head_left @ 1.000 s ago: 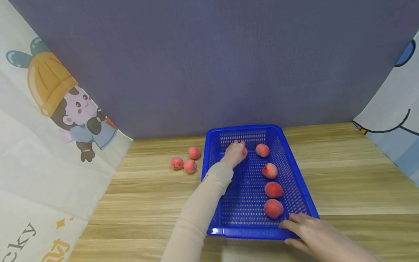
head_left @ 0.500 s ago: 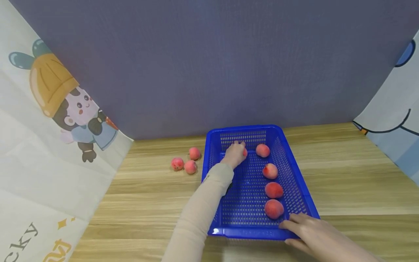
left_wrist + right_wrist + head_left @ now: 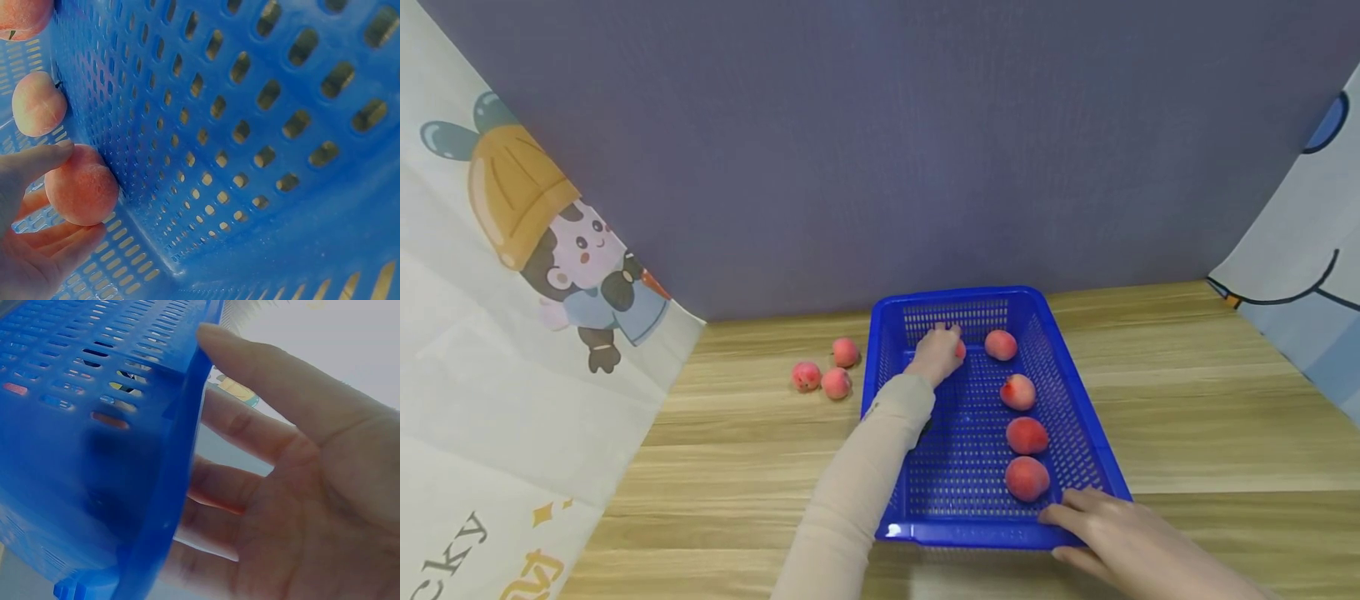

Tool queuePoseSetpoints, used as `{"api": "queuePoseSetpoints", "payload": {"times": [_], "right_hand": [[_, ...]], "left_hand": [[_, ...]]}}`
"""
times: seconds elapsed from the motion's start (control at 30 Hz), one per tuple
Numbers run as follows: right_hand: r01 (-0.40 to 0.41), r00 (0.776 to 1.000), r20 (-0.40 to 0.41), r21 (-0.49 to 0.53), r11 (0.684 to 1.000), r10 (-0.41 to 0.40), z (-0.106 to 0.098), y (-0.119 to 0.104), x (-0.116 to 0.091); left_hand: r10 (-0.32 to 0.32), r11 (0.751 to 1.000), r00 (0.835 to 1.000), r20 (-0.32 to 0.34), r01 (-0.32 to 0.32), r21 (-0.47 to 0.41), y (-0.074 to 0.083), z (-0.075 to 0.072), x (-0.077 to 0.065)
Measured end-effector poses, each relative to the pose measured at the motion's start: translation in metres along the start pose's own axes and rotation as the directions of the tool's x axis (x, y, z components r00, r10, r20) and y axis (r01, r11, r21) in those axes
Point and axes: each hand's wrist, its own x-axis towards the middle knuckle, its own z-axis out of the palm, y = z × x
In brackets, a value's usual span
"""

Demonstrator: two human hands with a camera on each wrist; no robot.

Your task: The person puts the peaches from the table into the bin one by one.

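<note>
My left hand (image 3: 937,354) reaches into the far left part of a blue plastic basket (image 3: 1082,417). Between its thumb and fingers it holds a peach (image 3: 82,187), low by the basket's perforated wall in the left wrist view. Two more peaches lie beyond along that wall, one pale peach (image 3: 39,104) close by and a redder peach (image 3: 24,17) at the corner of the view. My right hand (image 3: 1101,529) grips the basket's near right corner, thumb (image 3: 219,342) over the rim and fingers on the outer side. The forearm hides part of the basket's left side in the head view.
Several peaches form a row along the basket's right side, the nearest peach (image 3: 1027,478) by the front rim. Three peaches, one of them spotted (image 3: 806,377), sit on the wooden table (image 3: 722,483) left of the basket. A grey panel (image 3: 880,167) stands behind.
</note>
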Motion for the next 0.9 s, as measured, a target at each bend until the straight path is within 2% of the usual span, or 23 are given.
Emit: {"api": "queuePoseSetpoints", "payload": {"times": [0.4, 0.53, 0.73, 0.9], "right_hand": [[0.012, 1.0, -0.013, 0.0, 1.0, -0.012, 0.001, 0.002, 0.0], [0.017, 1.0, -0.02, -0.007, 1.0, -0.017, 0.001, 0.001, 0.0], [0.025, 0.999, -0.025, -0.008, 1.0, -0.025, -0.001, 0.0, 0.0], [0.022, 0.999, -0.028, -0.008, 1.0, -0.022, -0.001, 0.0, 0.0]], "left_hand": [[0.001, 1.0, 1.0, -0.009, -0.001, 0.023, 0.0, -0.002, 0.0], [-0.002, 1.0, 1.0, -0.017, 0.002, 0.002, 0.0, -0.006, 0.0], [-0.034, 0.995, 0.999, 0.015, 0.035, -0.093, 0.005, -0.021, 0.002], [-0.012, 0.995, 0.999, 0.031, 0.015, -0.099, 0.01, -0.039, 0.001]]}}
